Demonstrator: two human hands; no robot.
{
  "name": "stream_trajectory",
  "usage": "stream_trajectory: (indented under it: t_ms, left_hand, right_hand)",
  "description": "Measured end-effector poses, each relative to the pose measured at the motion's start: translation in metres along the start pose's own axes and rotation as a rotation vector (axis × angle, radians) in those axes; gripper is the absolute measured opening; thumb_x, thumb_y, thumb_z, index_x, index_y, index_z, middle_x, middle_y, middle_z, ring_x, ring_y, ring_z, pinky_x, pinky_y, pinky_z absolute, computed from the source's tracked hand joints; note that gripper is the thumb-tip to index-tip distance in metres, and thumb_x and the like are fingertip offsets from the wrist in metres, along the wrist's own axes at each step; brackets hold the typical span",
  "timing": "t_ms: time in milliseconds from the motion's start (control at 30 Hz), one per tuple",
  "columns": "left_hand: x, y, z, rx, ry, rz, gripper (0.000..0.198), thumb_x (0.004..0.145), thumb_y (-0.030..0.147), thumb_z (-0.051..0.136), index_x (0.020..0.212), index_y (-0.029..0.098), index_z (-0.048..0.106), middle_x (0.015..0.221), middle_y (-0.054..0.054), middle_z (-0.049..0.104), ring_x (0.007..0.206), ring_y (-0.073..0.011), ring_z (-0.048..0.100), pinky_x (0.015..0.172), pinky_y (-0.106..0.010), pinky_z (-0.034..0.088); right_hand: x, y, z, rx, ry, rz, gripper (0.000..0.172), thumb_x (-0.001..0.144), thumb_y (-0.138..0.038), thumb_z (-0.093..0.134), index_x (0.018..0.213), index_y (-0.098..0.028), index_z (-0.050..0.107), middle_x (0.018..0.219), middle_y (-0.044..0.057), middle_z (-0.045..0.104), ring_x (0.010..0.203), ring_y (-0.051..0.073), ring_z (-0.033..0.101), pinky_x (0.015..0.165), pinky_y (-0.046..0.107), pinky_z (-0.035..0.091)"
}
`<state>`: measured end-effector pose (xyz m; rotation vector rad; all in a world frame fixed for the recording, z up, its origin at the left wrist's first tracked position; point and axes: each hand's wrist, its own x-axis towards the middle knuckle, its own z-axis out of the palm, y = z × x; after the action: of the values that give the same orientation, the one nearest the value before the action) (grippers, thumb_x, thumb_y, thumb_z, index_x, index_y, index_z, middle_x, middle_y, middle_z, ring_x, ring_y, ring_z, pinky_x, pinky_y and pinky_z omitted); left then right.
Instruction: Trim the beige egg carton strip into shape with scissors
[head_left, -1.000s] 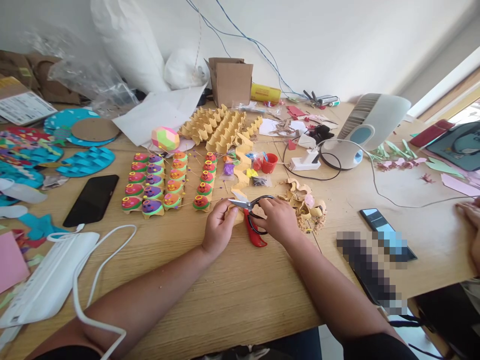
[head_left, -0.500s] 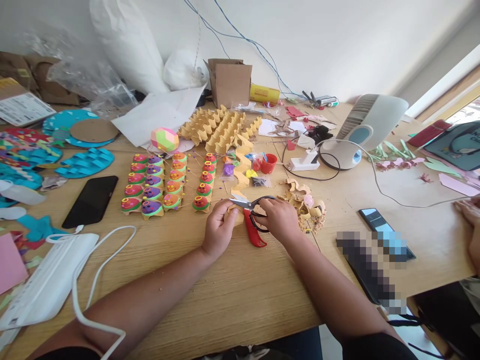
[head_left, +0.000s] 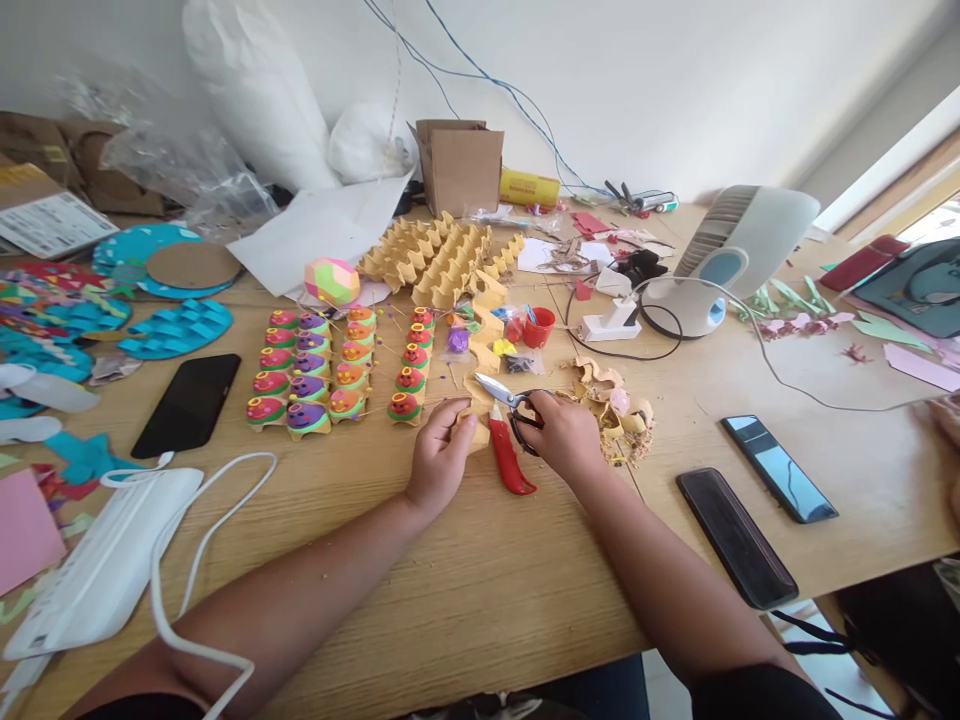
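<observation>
At a wooden worktable (head_left: 480,590), a person's right hand (head_left: 564,432) has drawn a pair of black-handled scissors (head_left: 498,389) clear of a carton piece (head_left: 473,434) gripped in the left hand (head_left: 440,452); half a second ago, the blades lay against it beside the left thumb. The two hands are near each other but apart, the left pinching the yellow-tan piece between thumb and fingers, the right closed around the scissor handles. The blades, now nearly together, point up and away over the near end of a wavy carton strip (head_left: 486,326). The shift suggests a pause between snips, with the trimming perhaps unfinished; whether the held piece is still joined to the strip cannot be told. A red-handled knife (head_left: 511,465), in fuller view now that the scissors have lifted, lies between the hands. Rows of brightly painted carton cups (head_left: 306,388) stand to the left, uncut egg trays (head_left: 454,262) sit behind, and carton scraps (head_left: 626,412) lie beyond the right wrist.
</observation>
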<state>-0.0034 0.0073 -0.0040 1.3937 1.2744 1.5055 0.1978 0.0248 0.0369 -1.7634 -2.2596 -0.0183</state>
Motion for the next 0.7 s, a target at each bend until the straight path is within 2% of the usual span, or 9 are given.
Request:
stream_trajectory:
  t_ms: [167,300,500,700]
  left_hand:
    - [-0.001,-0.001,0.0,-0.017,0.006,-0.048,0.025,0.093,0.035,0.066,0.111,0.02,0.075,0.118,-0.009,0.075,0.116,-0.0252,0.068,0.109,-0.039,0.049]
    - [-0.001,0.0,-0.001,-0.038,-0.069,-0.038,0.026,0.097,0.036,0.062,0.115,0.02,0.073,0.12,-0.009,0.075,0.116,-0.0251,0.067,0.105,-0.039,0.051]
    - [0.0,0.007,-0.002,-0.017,-0.092,0.008,0.024,0.099,0.033,0.059,0.113,0.02,0.074,0.119,-0.008,0.074,0.115,-0.0245,0.066,0.108,-0.039,0.048]
    - [0.0,0.009,-0.002,0.004,-0.098,0.041,0.023,0.1,0.033,0.059,0.113,0.02,0.073,0.119,-0.009,0.073,0.116,-0.0248,0.066,0.108,-0.039,0.048]
  right_hand:
    - [-0.003,-0.006,-0.004,0.077,0.074,-0.091,0.029,0.093,-0.045,0.069,0.108,-0.02,0.07,0.095,0.008,0.077,0.089,0.026,0.068,0.076,0.033,0.04]
    - [-0.003,-0.007,-0.003,0.089,0.069,-0.138,0.026,0.092,-0.04,0.071,0.109,-0.02,0.07,0.107,0.01,0.075,0.101,0.028,0.066,0.085,0.035,0.044]
    - [-0.003,-0.006,-0.003,0.073,0.04,-0.133,0.024,0.09,-0.038,0.075,0.106,-0.021,0.071,0.106,0.009,0.073,0.102,0.027,0.064,0.084,0.035,0.045]
    - [-0.004,-0.005,-0.001,-0.004,0.078,-0.153,0.023,0.093,-0.042,0.075,0.101,-0.021,0.071,0.101,0.009,0.074,0.098,0.026,0.064,0.08,0.034,0.042]
